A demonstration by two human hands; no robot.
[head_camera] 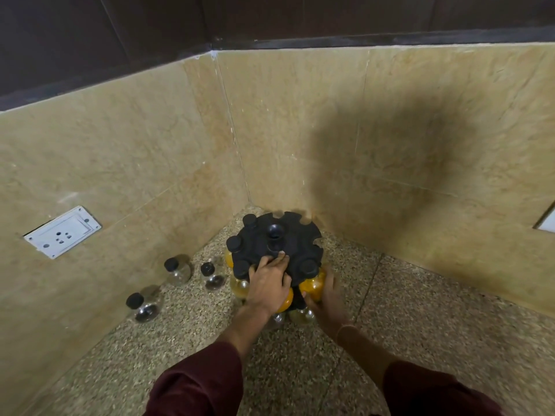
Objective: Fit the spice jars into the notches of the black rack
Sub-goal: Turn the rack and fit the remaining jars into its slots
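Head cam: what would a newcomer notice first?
The black rack stands in the corner of the counter, left hand flat on its top, right hand gripping an orange-filled jar under its near edge. Three clear black-capped jars stand on the counter to its left.

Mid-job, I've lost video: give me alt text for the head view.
The left hand rests on top of the round black rack in the corner of the speckled counter while the right hand grips an orange-filled spice jar at its near-right edge. Three clear black-capped jars stand loose to its left.
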